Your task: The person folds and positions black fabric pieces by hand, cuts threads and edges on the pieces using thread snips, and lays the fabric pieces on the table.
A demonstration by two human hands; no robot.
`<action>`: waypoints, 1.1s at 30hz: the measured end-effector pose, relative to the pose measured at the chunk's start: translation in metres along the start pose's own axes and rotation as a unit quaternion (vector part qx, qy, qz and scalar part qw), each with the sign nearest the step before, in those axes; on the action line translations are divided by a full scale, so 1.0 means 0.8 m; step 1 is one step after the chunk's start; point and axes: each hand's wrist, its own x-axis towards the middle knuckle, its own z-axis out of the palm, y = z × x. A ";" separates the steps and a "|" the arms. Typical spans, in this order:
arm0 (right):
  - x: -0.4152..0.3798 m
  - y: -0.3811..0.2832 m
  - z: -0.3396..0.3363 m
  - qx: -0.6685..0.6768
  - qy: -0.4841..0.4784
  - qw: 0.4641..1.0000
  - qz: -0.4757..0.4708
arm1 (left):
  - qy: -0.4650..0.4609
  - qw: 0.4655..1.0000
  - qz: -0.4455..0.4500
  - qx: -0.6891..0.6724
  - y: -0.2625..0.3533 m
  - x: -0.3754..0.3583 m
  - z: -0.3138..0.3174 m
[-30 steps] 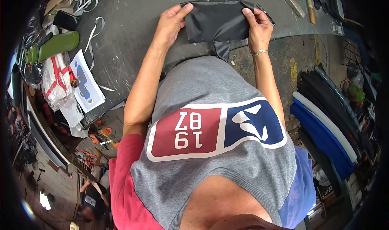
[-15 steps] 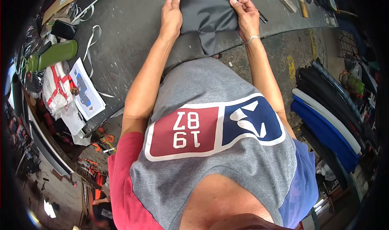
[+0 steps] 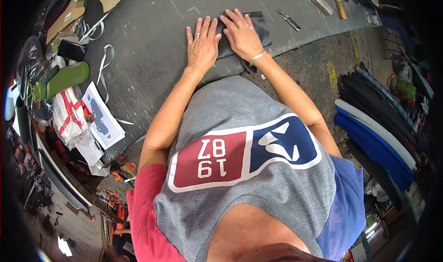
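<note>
A piece of black fabric [image 3: 261, 29] lies on the dark worktable [image 3: 152, 36], close to its near edge. My left hand [image 3: 203, 45] rests flat at the fabric's left side, fingers stretched forward. Over the middle of the cloth lies my right hand [image 3: 242, 35], palm down and fingers spread, covering much of it. A narrow tail of the fabric hangs toward the table edge below my right wrist. Right of the cloth lies a pair of thread snips [image 3: 289, 20], which neither hand touches.
At the left are a green bottle [image 3: 64, 80], a black phone [image 3: 72, 50], a printed sheet [image 3: 102, 116] and a white strap [image 3: 105, 68]. A wooden stick [image 3: 339, 2] and a metal bar [image 3: 319, 1] lie at the back right. Fabric rolls [image 3: 374, 137] are stacked at the right.
Both hands have let go of the fabric's upper corners and now lie flat, palms down. The fabric has come down flat on the table, and the snips are fully visible.
</note>
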 end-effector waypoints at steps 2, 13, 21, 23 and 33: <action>-0.003 0.006 0.013 -0.036 -0.002 0.999 0.009 | -0.009 1.000 0.003 0.014 -0.007 -0.005 0.006; 0.001 0.002 -0.002 0.000 0.000 1.000 0.023 | -0.053 0.999 -0.004 -0.008 0.005 0.026 -0.021; -0.004 0.086 -0.041 0.352 0.148 0.870 0.310 | -0.189 0.874 -0.191 -0.406 -0.004 0.056 -0.067; -0.008 0.085 -0.092 0.597 -0.017 0.702 0.387 | -0.179 0.766 -0.211 -0.580 -0.025 0.047 -0.051; -0.010 0.058 -0.091 0.698 0.061 0.624 0.347 | -0.126 0.598 -0.319 -0.724 -0.034 0.040 -0.060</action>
